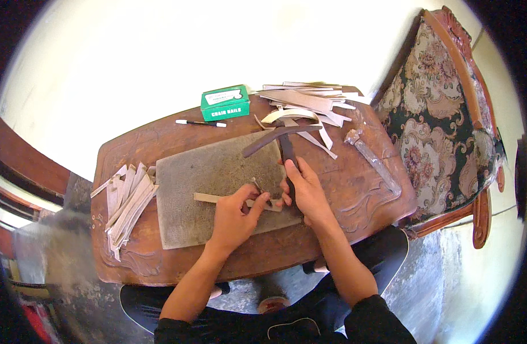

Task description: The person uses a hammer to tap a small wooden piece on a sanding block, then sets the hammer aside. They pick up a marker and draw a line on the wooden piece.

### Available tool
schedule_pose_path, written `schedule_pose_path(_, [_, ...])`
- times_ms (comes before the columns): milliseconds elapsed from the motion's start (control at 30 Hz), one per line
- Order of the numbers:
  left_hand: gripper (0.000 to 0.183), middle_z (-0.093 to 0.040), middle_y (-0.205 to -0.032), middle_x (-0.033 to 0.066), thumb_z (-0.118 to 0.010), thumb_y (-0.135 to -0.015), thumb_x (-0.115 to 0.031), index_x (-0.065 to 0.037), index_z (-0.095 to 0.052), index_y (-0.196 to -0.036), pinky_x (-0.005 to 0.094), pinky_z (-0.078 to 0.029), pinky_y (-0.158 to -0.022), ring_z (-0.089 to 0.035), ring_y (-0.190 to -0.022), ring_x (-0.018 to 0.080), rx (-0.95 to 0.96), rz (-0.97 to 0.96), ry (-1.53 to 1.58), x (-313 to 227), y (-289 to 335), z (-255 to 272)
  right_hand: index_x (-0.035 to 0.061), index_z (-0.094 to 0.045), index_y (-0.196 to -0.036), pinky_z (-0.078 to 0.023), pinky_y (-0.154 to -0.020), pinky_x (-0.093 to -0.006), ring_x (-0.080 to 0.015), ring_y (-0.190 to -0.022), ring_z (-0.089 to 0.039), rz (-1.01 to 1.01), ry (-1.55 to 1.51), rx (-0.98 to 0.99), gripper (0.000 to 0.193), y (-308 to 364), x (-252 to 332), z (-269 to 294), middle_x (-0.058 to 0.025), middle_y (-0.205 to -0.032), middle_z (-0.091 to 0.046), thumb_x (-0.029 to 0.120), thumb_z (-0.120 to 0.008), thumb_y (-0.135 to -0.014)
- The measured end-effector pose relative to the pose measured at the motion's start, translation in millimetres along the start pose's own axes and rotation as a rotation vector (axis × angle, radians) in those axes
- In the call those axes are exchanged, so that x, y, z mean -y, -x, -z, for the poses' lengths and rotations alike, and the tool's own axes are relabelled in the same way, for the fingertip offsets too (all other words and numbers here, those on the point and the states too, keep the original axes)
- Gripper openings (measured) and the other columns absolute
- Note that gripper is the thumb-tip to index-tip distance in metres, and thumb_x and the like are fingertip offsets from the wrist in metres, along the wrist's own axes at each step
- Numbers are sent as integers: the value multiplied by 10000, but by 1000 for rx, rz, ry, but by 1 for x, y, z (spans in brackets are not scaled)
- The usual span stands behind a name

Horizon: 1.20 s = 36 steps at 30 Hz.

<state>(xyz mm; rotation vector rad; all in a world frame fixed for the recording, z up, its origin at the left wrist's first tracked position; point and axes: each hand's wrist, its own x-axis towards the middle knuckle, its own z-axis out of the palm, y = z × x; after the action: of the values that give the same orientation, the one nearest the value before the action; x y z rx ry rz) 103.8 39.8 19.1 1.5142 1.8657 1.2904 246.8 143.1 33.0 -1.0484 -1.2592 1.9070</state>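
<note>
My right hand (305,192) is closed around the dark handle of a hammer (285,148) with a long, curved, dark head raised over the board's right part. My left hand (238,212) is in a pinch on a short metal rod (256,184), perhaps a punch or large nail; its lower end is hidden. Beneath that hand lies a narrow tan strip (205,198), partly covered by the fingers, its other end near my right fingertips. The strip rests on a worn grey-brown rectangular board (186,172).
Cut strips lie in one pile (131,200) at the left and another pile (303,100) at the back right. A green nail box (225,103) and a pen (201,123) lie behind the board. Another hammer (373,161) lies right on the carved wooden table (126,143). A floral chair (424,120) stands beside it.
</note>
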Motion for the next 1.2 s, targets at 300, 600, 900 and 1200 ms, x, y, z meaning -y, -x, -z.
schedule_pose_path(300, [187,-773,-843,93,-715,-948,-187,-1,-693,-940,280,-400,-499,-501,-511,103,11,59,161,5,-2,-2,83,-535,-1238,-504,-518,-315,-100,-512,-445,47,-60,-66,361,-9,-15,0,-5,-701,-476,408,-477,-1089])
schedule_pose_path(600, [179,-779,-899,74,-687,-986,-185,-15,-717,-1033,247,-477,-606,-657,-721,73,96,43,126,6,-2,-2,73,-530,-1252,-491,-506,-312,-104,-496,-441,19,-183,-129,388,-6,-9,0,-3,-690,-461,419,-467,-1089])
schedule_pose_path(900, [149,-759,-844,108,-708,-956,-165,-24,-718,-1004,283,-488,-574,-666,-616,133,80,-38,-24,-6,-1,-2,73,-530,-1235,-478,-487,-308,-107,-499,-449,26,-183,-105,369,-7,-11,0,-7,-697,-471,408,-479,-1088])
schedule_pose_path(1200, [117,-756,-916,139,-728,-923,-99,-20,-713,-1007,345,-559,-625,-733,-699,262,14,-263,-93,0,0,-12,90,-547,-1147,-452,-458,-293,-104,-496,-458,42,-33,-68,295,1,9,6,3,-695,-485,375,-505,-1085])
